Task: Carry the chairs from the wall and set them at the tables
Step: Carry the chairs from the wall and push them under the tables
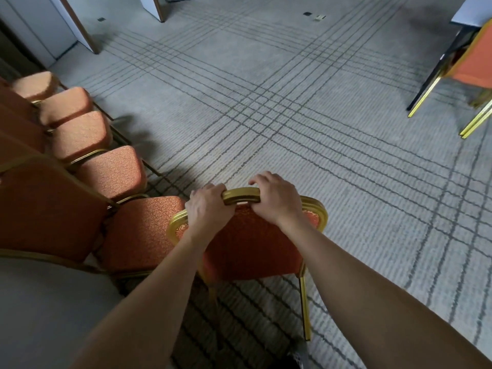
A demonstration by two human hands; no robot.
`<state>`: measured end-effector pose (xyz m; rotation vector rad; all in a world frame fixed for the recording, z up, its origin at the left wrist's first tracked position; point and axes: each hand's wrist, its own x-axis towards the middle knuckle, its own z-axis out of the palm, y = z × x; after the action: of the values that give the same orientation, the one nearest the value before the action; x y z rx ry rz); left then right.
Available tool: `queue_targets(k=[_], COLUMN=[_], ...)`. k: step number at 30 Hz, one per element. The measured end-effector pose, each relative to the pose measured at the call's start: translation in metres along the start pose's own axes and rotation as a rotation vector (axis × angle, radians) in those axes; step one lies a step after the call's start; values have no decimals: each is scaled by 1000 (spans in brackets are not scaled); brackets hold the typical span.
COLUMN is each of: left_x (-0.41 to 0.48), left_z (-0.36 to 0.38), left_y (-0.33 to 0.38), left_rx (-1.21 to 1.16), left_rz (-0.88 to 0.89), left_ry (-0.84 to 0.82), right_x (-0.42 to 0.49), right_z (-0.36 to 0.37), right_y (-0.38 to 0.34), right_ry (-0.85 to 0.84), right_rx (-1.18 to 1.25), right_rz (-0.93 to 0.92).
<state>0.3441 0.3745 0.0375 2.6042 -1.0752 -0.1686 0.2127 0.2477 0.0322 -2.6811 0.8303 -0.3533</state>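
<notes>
Dark lines cross the grey carpet (292,115) around a floor socket (307,13).

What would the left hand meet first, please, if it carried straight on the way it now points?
Past the chair's gold top rail in its grip, the left hand faces only open carpet; the way looks free, though depth is unclear.

— What covers the floor (292,115)?

— Pale grey carpet, with bands of dark lines crossing well out from the row of chairs (80,134).

— What stands on it?

— The row of chairs itself, orange seats side by side. A lone chair (253,249) is just beside the row's near end; I can't tell whether its legs touch the carpet. Far across from the row is a counter (470,13) on dark legs, with a tucked chair (474,67) beneath. Beyond the row's far end are small dark floor boxes (307,13).
</notes>
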Motion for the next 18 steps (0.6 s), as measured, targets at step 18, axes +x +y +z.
queue_targets(k=[18], left_x=[100], left_z=[2], left_y=[29], left_rx=[55], left_rz=[-65], left_ry=[25], right_x=[99], right_z=[7], right_y=[38], right_ry=[152], right_rx=[-65], right_rz=[13])
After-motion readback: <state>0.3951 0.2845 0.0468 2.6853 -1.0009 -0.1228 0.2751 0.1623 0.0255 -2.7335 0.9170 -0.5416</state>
